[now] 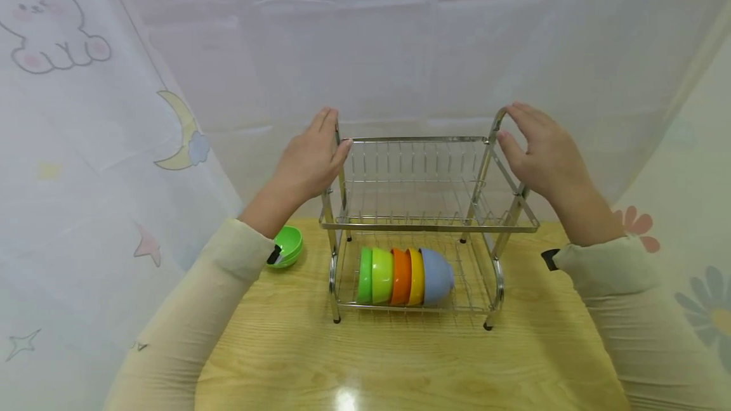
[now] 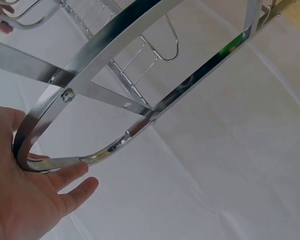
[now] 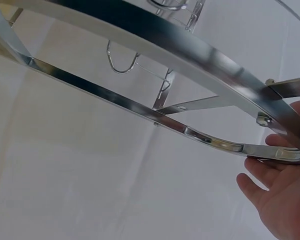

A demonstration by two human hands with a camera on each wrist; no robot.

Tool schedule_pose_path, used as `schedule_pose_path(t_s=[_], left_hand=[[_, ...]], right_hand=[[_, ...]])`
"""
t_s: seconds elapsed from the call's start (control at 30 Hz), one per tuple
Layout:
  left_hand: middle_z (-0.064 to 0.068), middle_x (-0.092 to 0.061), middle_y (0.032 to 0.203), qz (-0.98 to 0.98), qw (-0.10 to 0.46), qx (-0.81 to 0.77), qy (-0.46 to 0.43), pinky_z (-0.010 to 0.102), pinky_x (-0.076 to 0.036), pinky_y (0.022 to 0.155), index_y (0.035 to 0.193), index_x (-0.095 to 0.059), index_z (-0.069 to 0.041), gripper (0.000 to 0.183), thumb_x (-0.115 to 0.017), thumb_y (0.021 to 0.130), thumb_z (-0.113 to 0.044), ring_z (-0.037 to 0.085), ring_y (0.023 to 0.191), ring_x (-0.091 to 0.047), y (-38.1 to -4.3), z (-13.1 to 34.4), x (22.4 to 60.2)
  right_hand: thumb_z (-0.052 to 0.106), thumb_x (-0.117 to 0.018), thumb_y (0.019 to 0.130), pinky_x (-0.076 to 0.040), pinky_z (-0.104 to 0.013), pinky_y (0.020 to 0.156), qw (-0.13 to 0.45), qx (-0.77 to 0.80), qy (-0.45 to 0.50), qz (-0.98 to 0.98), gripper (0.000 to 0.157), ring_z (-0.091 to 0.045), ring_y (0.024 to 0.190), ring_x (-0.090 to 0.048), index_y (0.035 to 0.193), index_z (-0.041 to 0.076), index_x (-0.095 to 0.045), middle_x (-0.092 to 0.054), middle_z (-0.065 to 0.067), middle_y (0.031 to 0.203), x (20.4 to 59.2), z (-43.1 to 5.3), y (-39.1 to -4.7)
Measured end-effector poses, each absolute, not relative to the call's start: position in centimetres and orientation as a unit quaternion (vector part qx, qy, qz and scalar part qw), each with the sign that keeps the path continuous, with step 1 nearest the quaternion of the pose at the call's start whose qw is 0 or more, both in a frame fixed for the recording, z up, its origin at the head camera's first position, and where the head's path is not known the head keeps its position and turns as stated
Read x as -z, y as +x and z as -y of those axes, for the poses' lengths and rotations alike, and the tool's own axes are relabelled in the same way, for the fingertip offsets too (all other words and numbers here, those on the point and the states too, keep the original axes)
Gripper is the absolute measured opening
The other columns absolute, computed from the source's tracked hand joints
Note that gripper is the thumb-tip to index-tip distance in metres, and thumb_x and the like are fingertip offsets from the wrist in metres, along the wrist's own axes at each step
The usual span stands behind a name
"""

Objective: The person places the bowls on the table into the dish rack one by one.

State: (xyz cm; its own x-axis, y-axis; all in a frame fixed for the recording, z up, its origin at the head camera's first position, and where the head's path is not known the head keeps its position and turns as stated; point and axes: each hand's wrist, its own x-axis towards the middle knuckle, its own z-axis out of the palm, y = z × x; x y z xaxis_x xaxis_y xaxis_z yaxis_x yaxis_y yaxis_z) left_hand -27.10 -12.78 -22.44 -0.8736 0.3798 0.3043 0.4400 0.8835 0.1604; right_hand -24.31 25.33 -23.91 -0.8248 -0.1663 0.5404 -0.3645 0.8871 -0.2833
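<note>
A two-tier metal dish rack stands on the wooden table. My left hand holds its curved left end frame, thumb on the inner side; in the left wrist view, the left hand has the bent bar between thumb and fingers, the outer fingers extending past it. At the opposite end, my right hand holds the right end frame near its top; in the right wrist view, the right hand's fingers pass under the bar. On the lower tier, a row of bowls in green, orange, yellow and blue stands on edge.
Green bowls sit stacked on the table left of the rack, partly hidden by the left forearm. White printed cloth hangs close behind and at both sides. The table extends in front of the rack.
</note>
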Motion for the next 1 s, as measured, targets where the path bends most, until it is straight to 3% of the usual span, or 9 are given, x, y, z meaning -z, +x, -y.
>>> schedule_pose_path(t_s=[0.23,0.5,0.77,1.0], left_hand=[[0.007,0.0,0.171,0.951,0.125,0.135,-0.248,0.044,-0.015,0.126,0.163,0.004,-0.01,0.077,-0.027,0.108,-0.054,0.024,0.157,-0.005,-26.7,15.0,22.8],[0.003,-0.001,0.171,0.945,0.146,0.13,-0.263,0.05,-0.015,0.125,0.164,0.0,-0.015,0.083,-0.022,0.103,-0.067,0.031,0.156,-0.012,-26.3,18.0,23.5],[0.016,-0.01,0.169,0.95,0.147,0.146,-0.231,0.054,-0.014,0.125,0.163,-0.011,-0.007,0.082,-0.02,0.105,-0.064,0.038,0.155,-0.013,-26.9,22.4,25.9],[0.02,-0.01,0.168,0.966,0.092,0.16,-0.18,0.061,-0.013,0.122,0.163,-0.011,-0.006,0.082,-0.024,0.105,-0.063,0.044,0.153,-0.011,-28.0,26.2,30.5]], right_hand=[[0.028,-0.045,0.107,-0.027,-0.056,0.12,0.293,-0.2,0.145,0.924,0.052,-0.038,0.148,-0.034,0.15,0.0,-0.045,-0.041,-0.02,0.157,24.6,-24.3,-24.8],[0.029,-0.043,0.107,-0.029,-0.056,0.119,0.308,-0.199,0.138,0.92,0.052,-0.035,0.148,-0.034,0.151,0.002,-0.045,-0.041,-0.017,0.158,24.9,-24.0,-24.9],[0.027,-0.043,0.107,-0.028,-0.054,0.12,0.314,-0.204,0.137,0.917,0.051,-0.036,0.148,-0.035,0.151,0.001,-0.045,-0.042,-0.019,0.157,24.7,-23.7,-24.7],[0.026,-0.044,0.107,-0.03,-0.055,0.119,0.319,-0.211,0.133,0.914,0.05,-0.036,0.147,-0.036,0.15,0.0,-0.046,-0.043,-0.019,0.156,24.9,-23.3,-24.5]])
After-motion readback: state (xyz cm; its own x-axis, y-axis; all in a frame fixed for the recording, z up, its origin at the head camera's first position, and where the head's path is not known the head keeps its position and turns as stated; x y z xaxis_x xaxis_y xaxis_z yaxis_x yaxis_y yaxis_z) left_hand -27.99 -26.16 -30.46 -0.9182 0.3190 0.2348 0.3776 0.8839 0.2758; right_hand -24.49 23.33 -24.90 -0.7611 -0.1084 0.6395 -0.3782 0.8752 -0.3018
